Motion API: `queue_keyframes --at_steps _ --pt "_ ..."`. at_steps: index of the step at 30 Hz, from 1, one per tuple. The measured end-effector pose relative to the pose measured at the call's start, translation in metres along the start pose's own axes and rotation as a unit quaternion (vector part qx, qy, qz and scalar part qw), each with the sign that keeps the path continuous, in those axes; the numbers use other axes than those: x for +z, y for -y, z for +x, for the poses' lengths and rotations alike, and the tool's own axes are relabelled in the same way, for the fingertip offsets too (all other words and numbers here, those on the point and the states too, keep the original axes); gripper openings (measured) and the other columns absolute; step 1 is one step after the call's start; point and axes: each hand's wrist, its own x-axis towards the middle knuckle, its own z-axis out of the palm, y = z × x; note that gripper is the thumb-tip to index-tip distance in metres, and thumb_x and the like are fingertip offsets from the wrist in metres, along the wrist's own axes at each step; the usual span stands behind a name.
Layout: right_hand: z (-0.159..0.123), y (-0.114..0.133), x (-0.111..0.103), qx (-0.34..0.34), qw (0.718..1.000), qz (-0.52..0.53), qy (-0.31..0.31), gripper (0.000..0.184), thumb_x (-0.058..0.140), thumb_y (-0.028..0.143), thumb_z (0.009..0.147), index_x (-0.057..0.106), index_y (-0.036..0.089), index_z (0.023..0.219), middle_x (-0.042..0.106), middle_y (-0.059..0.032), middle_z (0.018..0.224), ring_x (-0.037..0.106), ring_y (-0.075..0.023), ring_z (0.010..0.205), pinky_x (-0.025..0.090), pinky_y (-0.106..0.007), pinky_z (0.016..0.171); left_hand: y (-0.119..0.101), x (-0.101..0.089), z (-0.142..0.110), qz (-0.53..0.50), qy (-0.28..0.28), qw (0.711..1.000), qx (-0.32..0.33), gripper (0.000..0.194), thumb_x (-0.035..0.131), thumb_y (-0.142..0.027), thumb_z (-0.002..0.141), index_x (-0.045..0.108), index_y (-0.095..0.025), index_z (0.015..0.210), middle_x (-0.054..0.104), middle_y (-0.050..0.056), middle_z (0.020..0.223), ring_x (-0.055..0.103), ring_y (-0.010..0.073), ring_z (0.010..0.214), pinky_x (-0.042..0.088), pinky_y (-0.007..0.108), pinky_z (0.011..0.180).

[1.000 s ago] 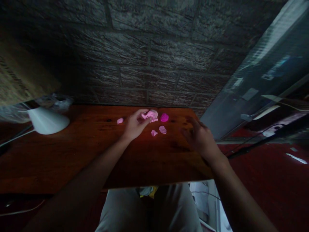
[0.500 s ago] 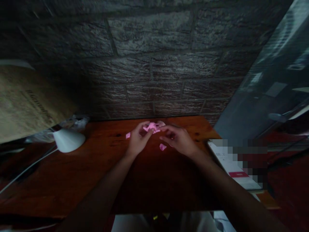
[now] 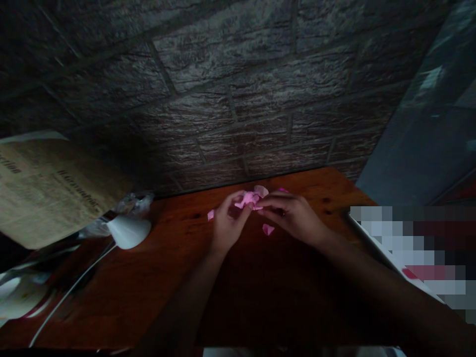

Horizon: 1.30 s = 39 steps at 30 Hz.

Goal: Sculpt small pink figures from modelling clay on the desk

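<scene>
My left hand (image 3: pixel 229 223) is closed around a soft, crumpled pink flower-like piece (image 3: pixel 247 199), its thumb across the front. Fingers of my right hand (image 3: pixel 293 213) pinch the right edge of the same piece; the exact contact is partly hidden. Just behind it shows a pale pink petal (image 3: pixel 261 191). A loose pink petal (image 3: pixel 267 229) lies on the wooden table (image 3: pixel 178 277) below my right fingers. To the left of my left hand rests another pink scrap (image 3: pixel 211 215). A sliver of a magenta petal (image 3: pixel 283 190) peeks out behind my right hand.
A white cone-shaped lamp base (image 3: pixel 128 232) with a white cord (image 3: pixel 70 297) stands on the left, beside clear plastic (image 3: pixel 136 201) and a printed brown paper bag (image 3: pixel 55 188). Behind the table rises a stone-block wall (image 3: pixel 208 119). A white box-like item (image 3: pixel 394 260), partly pixelated, lies at right.
My right hand has come in from the right, over the loose petals, to the pink piece in my left hand. The camera view has turned, shifting the table scene.
</scene>
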Motion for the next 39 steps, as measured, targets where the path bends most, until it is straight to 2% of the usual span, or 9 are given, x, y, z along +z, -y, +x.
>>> queue_keyframes --at_steps 7,13,19,24,31,35,37,39 --pt "-0.002 -0.005 -0.001 -0.018 1.000 -0.020 0.014 0.020 0.065 0.014 0.093 0.077 0.023 0.106 0.079 -0.0032 0.105 0.074 -0.0162 0.094 0.056 -0.027 0.085 0.002 0.002 -0.001 0.009 0.006 1.000 0.020 0.032 0.074 -0.026 0.084 0.068 -0.019 0.114 0.075 0.009 0.112 0.071 0.0198 0.101 0.057 0.038 0.093" --pt "-0.003 -0.011 -0.001 -0.019 0.999 -0.042 0.028 0.017 0.064 0.015 0.094 0.077 0.023 0.101 0.079 -0.0030 0.100 0.074 -0.0164 0.090 0.056 -0.027 0.082 0.004 0.004 -0.002 0.015 0.013 1.000 0.009 0.030 0.074 -0.027 0.085 0.068 -0.019 0.114 0.075 0.009 0.114 0.071 0.0203 0.103 0.057 0.040 0.096" --pt "-0.003 -0.009 -0.002 -0.026 0.999 -0.038 0.015 0.024 0.070 0.017 0.090 0.075 0.025 0.112 0.076 -0.0052 0.114 0.072 -0.0184 0.102 0.055 -0.029 0.089 0.002 0.006 -0.003 0.001 0.013 1.000 -0.006 0.030 0.073 -0.027 0.086 0.067 -0.019 0.114 0.074 0.010 0.117 0.071 0.0207 0.106 0.057 0.039 0.097" --pt "-0.002 -0.010 -0.005 -0.044 0.998 -0.036 0.023 0.021 0.064 0.015 0.094 0.077 0.026 0.107 0.077 -0.0035 0.106 0.073 -0.0170 0.099 0.055 -0.029 0.091 0.003 0.007 -0.002 0.007 0.008 1.000 0.010 0.030 0.073 -0.026 0.086 0.068 -0.020 0.114 0.074 0.010 0.116 0.071 0.0200 0.105 0.057 0.040 0.097" --pt "-0.001 -0.012 -0.007 -0.059 0.996 -0.057 0.025 0.021 0.061 0.016 0.095 0.076 0.024 0.108 0.077 -0.0048 0.107 0.072 -0.0181 0.100 0.055 -0.030 0.090 0.005 0.006 -0.002 0.001 0.017 1.000 0.013 0.030 0.072 -0.028 0.087 0.067 -0.020 0.115 0.074 0.010 0.116 0.070 0.0208 0.107 0.056 0.041 0.099" --pt "-0.002 -0.009 -0.006 -0.019 0.998 -0.056 0.008 0.026 0.071 0.016 0.089 0.074 0.023 0.114 0.076 -0.0054 0.108 0.072 -0.0172 0.093 0.054 -0.027 0.083 0.005 0.007 -0.002 -0.014 0.007 1.000 -0.019 0.031 0.074 -0.030 0.086 0.068 -0.020 0.114 0.074 0.010 0.115 0.070 0.0210 0.105 0.057 0.041 0.097" --pt "-0.001 -0.007 -0.007 0.024 0.999 -0.035 0.008 0.030 0.075 0.016 0.084 0.072 0.021 0.114 0.076 -0.0047 0.106 0.072 -0.0141 0.081 0.054 -0.024 0.076 0.006 0.006 -0.001 -0.036 0.007 0.998 -0.047 0.032 0.074 -0.032 0.085 0.067 -0.021 0.114 0.074 0.009 0.115 0.071 0.0207 0.103 0.059 0.038 0.090" --pt "-0.001 -0.004 -0.008 0.070 0.997 0.012 0.011 0.027 0.074 0.016 0.084 0.073 0.021 0.110 0.076 -0.0031 0.102 0.071 -0.0123 0.076 0.053 -0.023 0.072 0.007 0.006 -0.001 -0.057 0.017 0.995 -0.082 0.033 0.075 -0.034 0.084 0.067 -0.022 0.114 0.074 0.008 0.116 0.072 0.0201 0.098 0.061 0.034 0.079"
